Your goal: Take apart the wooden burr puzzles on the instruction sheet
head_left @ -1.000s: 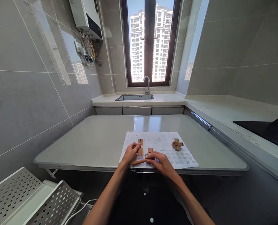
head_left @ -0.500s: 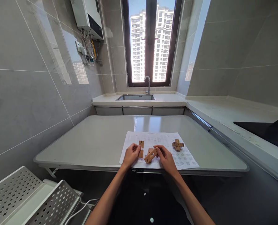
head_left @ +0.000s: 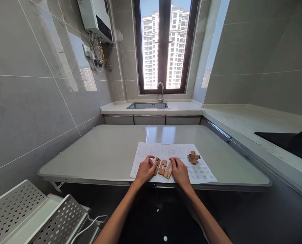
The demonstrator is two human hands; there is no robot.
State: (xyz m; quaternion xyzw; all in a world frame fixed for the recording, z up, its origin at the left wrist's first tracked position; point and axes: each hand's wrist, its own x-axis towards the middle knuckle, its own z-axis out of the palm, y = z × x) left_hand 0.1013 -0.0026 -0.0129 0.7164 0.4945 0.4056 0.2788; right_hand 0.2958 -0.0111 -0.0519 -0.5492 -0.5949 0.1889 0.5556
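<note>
Three flat notched wooden puzzle pieces lie side by side on a printed paper sheet point(head_left: 204, 171) near the table's front edge. My left hand point(head_left: 145, 170) touches the left wooden piece point(head_left: 157, 162) with its fingertips. The middle wooden piece point(head_left: 162, 167) lies free between my hands. My right hand point(head_left: 179, 171) rests its fingers against the right wooden piece point(head_left: 168, 170). An assembled wooden cross puzzle point(head_left: 193, 157) sits on the sheet, to the right of my right hand.
The grey table point(head_left: 102, 152) butts against the tiled wall on the left. A sink point(head_left: 147, 105) with a tap lies under the window at the back. A black hob point(head_left: 288, 140) is set in the right counter. A white perforated rack point(head_left: 26, 217) stands low left.
My right hand has laid down the wooden piece it held tilted above the sheet. The three pieces now lie close together in a row between my hands.
</note>
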